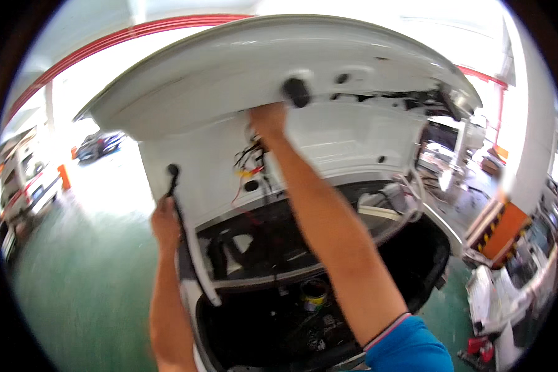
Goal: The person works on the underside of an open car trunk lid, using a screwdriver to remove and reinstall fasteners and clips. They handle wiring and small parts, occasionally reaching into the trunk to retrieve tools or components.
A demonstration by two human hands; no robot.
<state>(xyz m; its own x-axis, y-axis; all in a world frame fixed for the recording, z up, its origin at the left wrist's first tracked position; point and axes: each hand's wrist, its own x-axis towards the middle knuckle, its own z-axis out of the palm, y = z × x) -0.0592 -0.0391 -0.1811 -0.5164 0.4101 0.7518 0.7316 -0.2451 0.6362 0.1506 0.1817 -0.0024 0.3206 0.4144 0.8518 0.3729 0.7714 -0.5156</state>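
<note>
A raised white car trunk lid (186, 87) spans the view above the trunk. My right hand (268, 121) reaches up into an opening in the lid's inner panel; its fingers are hidden inside. Just below it dangles a bundle of wires (252, 155) with red and yellow connectors. At the lid's left side, my left hand (165, 224) is closed around a thin black tube (183, 226), whose upper end sits near the panel edge. The tube runs down beside the white hinge arm (203, 270).
The dark trunk well (242, 328) holds a small round container (314, 292) and loose bits. At the right stand a white pillar (519, 142) with an orange base and several removed body panels (496, 294). Green floor (87, 279) lies to the left, with parked cars (99, 146) beyond.
</note>
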